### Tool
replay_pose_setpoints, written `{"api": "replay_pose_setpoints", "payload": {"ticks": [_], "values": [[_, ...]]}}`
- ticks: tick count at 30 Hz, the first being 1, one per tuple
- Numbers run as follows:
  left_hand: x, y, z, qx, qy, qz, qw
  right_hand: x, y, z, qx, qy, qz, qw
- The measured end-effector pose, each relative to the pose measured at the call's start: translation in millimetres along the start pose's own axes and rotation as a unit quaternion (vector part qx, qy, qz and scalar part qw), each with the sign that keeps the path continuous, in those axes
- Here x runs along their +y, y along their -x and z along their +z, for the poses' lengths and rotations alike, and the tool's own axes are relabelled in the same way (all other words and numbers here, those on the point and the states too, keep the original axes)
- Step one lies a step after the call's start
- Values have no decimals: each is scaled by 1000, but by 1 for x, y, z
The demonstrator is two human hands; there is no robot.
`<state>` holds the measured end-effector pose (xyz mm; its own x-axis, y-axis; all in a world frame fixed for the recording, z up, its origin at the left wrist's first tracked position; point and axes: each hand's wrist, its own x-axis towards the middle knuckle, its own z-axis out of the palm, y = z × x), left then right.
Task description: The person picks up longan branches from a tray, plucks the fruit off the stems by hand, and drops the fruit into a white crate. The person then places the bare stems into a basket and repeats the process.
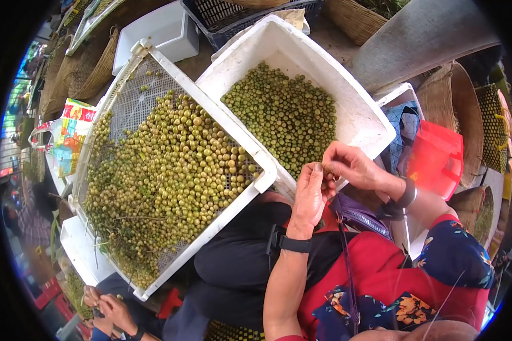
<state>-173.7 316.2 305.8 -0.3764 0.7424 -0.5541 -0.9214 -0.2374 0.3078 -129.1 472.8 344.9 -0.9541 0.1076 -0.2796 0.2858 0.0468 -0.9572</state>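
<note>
My left hand (308, 199) is closed, with thumb and fingers pinched together over the near corner of a white foam box (361, 108). Fingertips of my right hand (355, 166) meet it there, also in a pinch. Whatever small thing lies between the fingers is mostly hidden. Small round green-brown fruits (281, 108) fill the lower part of the box. Left of it, a white mesh tray (136, 94) holds a large heap of similar yellow-green fruits (182, 153), with thin stems and twigs (136, 219) among those toward the lower left.
Another person's hands (111, 312) are at the lower left, beyond the tray. A white bin (159, 34) and dark crate (222, 20) stand behind. A grey pole (421, 42) rises at the upper right, near a red plastic bag (435, 156) and woven baskets (466, 113).
</note>
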Motion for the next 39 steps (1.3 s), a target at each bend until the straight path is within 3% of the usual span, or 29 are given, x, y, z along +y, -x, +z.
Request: {"api": "replay_pose_setpoints", "payload": {"ticks": [2, 5, 6, 7, 8, 11, 16, 20, 23, 26, 30, 32, 33, 36, 39], "values": [[3, 2, 2, 6, 3, 4, 1000, 1, -12, -10, 32, -92, 36, 995], [5, 2, 1, 9, -30, 5, 999, -26, -48, -34, -27, 75, 58, 995], [7, 1, 1, -5, -64, -1, 998, -20, -63, -39, -28, 77, 58, 995], [8, 1, 2, -20, -99, -7, 995, -5, -81, -42, -58, 218, -71, 972], [10, 1, 4, -20, -97, -5, 995, 10, -100, -44, -85, 350, -198, 912], [8, 3, 6, -28, -107, -9, 994, 42, -152, -37, -109, 359, -157, 914], [12, 10, 7, -65, -172, -66, 981, 81, -185, -20, -95, 565, -78, 816], [10, 11, 10, -105, -187, -87, 973, 90, -187, -30, -99, 559, -139, 812], [8, 10, 10, -103, -192, -84, 972, 68, -177, -39, -117, 498, -141, 848], [9, 12, 11, -84, -210, -86, 970, 63, -148, -40, -246, 468, -165, 833], [8, 8, 12, -53, -204, -88, 973, 61, -138, -35, -321, 500, -133, 793], [7, 9, 9, -44, -193, -86, 976, 65, -143, -30, -349, 575, -127, 729], [8, 9, 7, -37, -181, -82, 979, 70, -143, -29, -350, 574, -129, 729], [8, 9, 7, -33, -179, -77, 980, 76, -140, -31, -343, 601, -219, 687], [7, 7, 7, -27, -175, -78, 981, 76, -138, -32, -357, 601, -229, 678]]}}
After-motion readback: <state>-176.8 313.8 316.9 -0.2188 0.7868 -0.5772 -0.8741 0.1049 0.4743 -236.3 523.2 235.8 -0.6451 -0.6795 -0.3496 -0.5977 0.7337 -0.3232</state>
